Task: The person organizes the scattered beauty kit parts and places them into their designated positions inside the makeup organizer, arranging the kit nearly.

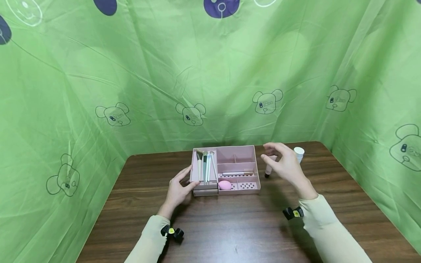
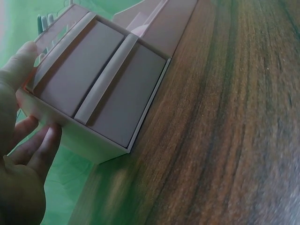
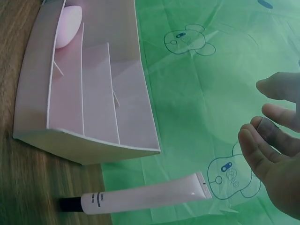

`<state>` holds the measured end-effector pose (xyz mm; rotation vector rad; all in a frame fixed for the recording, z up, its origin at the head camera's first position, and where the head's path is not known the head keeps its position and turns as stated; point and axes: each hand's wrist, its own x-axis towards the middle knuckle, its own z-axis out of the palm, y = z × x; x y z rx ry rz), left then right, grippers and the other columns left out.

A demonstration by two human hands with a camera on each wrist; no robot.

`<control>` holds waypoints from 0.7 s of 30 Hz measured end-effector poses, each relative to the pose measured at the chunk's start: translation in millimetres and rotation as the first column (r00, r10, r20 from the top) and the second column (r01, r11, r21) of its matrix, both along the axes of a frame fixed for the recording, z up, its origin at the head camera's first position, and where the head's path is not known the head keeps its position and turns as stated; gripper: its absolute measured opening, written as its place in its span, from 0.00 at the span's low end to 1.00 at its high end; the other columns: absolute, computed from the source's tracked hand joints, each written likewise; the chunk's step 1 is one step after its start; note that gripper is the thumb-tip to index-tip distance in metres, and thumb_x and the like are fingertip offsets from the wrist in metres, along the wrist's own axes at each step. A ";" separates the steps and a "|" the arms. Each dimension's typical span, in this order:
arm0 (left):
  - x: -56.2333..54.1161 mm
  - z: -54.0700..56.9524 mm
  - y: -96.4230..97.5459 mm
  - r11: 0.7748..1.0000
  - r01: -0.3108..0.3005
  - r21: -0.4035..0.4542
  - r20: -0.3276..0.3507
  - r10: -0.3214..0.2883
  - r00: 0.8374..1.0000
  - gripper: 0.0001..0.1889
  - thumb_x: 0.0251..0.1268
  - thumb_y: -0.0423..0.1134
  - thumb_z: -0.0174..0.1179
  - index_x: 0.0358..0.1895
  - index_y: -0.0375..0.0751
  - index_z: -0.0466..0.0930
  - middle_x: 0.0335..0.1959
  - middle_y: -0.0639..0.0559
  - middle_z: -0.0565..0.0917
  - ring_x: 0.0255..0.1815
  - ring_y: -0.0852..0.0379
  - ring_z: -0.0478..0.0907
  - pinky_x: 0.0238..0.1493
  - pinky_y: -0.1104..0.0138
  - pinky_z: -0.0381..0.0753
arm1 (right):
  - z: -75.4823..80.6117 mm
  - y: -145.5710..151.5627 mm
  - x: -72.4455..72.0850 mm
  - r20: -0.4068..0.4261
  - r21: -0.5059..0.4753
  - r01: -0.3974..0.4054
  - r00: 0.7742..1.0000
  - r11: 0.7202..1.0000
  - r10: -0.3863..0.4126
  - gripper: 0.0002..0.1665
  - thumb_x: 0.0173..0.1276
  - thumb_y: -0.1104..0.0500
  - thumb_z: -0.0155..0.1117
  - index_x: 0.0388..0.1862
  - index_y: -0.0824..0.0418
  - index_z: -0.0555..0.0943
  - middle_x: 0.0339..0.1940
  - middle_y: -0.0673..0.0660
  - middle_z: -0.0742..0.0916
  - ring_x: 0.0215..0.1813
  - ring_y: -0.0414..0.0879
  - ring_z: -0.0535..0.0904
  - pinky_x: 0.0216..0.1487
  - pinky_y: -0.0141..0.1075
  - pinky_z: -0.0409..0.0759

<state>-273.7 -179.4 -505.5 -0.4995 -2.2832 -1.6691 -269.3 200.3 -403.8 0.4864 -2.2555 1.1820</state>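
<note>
A pink makeup organizer (image 1: 235,164) stands on the table, with makeup brushes (image 1: 205,166) in its left section. A slim pen-like tube (image 1: 237,173) and a pink makeup sponge (image 1: 225,185) lie in its right compartments. My left hand (image 1: 177,190) rests on the organizer's left front corner, thumb at the front edge, fairly straight fingers against the side. Two drawers (image 2: 124,91) show there in the left wrist view. My right hand (image 1: 284,162) hovers with curved fingers, holding nothing. Beside the organizer, a pale squeeze tube (image 3: 145,197) stands on its black cap, partly hidden in the head view.
A white-capped bottle (image 1: 299,151) stands behind my right hand, its lower part hidden. The brown wooden table (image 1: 227,230) meets a green curtain (image 1: 217,80) with bear drawings at the back and sides.
</note>
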 end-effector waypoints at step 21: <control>-3.8 -5.3 -0.3 1.000 -0.002 -0.005 -0.013 0.002 1.000 0.34 0.53 0.31 0.72 0.66 0.31 0.71 0.64 0.32 0.73 0.58 0.36 0.76 0.55 0.56 0.83 | -17.8 25.3 -15.0 0.020 0.015 0.110 0.994 0.994 -0.110 0.23 0.57 0.64 0.74 0.52 0.65 0.82 0.42 0.62 0.87 0.43 0.54 0.82 0.44 0.26 0.84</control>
